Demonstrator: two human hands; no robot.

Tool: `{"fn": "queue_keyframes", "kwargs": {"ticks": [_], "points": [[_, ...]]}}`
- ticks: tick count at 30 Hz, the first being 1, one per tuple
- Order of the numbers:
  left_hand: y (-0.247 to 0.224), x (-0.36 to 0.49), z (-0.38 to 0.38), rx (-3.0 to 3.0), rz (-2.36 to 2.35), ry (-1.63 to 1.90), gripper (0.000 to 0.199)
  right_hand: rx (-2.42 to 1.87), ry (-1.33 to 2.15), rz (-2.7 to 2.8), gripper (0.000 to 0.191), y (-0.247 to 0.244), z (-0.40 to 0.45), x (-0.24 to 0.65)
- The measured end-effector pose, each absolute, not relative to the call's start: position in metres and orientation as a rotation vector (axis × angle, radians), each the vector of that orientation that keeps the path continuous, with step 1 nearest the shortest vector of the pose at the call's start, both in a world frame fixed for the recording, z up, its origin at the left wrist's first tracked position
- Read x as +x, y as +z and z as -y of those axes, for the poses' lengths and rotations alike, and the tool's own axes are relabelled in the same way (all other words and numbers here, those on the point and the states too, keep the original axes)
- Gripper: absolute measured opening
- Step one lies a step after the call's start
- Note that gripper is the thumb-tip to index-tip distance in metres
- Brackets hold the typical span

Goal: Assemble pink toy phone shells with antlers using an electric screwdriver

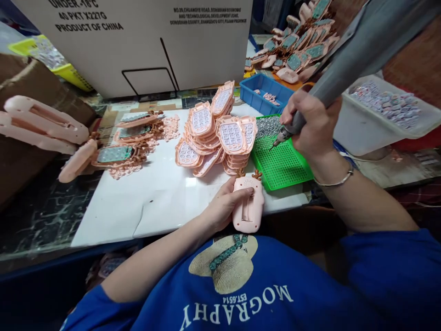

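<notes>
A pink plastic casing with brown antlers (253, 211) is held upright in my left hand (225, 202), its back facing me and my thumb across it. The back has a battery recess and small screw holes. My right hand (315, 122) is wrapped round a grey power screwdriver (330, 78). The tool's tip points down over a green basket (287, 168) that has small silver screws (270, 126) at its far end. Stacks of pink keypad front shells (232, 135) stand just beyond my left hand on the white board (158, 197).
Shells with green circuit boards (115, 154) and small pink parts lie on the left. A blue tray (246, 87), a white bin of keypads (361, 131) and a heap of shells (296, 50) are at the right. A large carton (148, 41) stands behind.
</notes>
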State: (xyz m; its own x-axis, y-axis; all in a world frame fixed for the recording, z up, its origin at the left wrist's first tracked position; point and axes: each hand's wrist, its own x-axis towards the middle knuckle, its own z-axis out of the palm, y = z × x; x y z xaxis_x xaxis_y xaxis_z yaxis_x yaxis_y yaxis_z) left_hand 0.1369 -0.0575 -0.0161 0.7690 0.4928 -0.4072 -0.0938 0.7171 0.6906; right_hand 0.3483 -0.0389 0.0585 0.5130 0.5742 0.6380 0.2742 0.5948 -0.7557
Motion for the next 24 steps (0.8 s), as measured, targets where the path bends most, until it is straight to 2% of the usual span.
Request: {"fn": "queue_keyframes", "kwargs": {"ticks": [4,13,15,24], "points": [[-0.019,0.139,0.059,0.701,-0.595,0.364,0.04,-0.788,0.466,1.137,0.018,0.071,0.065,0.3],[-0.019,0.14,0.06,0.724,-0.571,0.417,0.039,-0.656,0.724,1.164,0.023,0.052,0.073,0.265],[-0.018,0.139,0.059,0.73,-0.582,0.411,0.041,-0.685,0.74,1.164,0.013,0.051,0.072,0.267],[-0.008,0.139,0.057,0.836,-0.75,0.378,0.055,-1.06,0.76,1.178,0.032,0.05,0.062,0.27]]}}
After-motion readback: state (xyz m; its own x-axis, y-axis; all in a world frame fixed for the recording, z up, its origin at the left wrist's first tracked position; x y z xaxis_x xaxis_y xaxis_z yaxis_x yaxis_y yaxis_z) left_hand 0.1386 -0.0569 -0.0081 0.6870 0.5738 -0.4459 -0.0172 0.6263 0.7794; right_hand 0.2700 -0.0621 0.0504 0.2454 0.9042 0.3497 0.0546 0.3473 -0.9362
